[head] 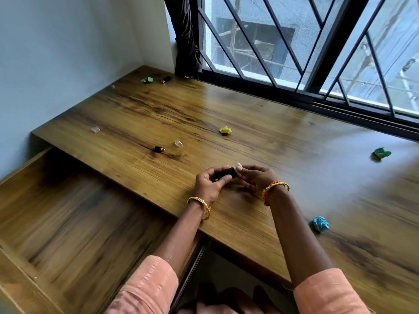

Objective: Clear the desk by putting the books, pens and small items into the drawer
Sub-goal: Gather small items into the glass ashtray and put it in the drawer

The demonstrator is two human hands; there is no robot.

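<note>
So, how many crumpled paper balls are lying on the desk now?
4: a green one far left near the wall, a yellow one mid-desk, a green one far right, a blue one near the front edge.

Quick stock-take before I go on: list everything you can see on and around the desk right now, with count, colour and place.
desk: 1, brown wood grain, under the window
drawer: 1, brown wood, pulled open at the left, nothing visible inside
paper balls: 4; green far left corner, yellow centre, green right, blue near right edge
black small items on the desk: 2; one beside the far green ball, one with an orange band centre-left
clear caps: 2; one left, one by the banded item
window grille: 1, black, behind the desk
curtain: 1, dark, in the corner
left hand: grips a black small item
right hand: pinches a whitish piece at that item's end
</note>
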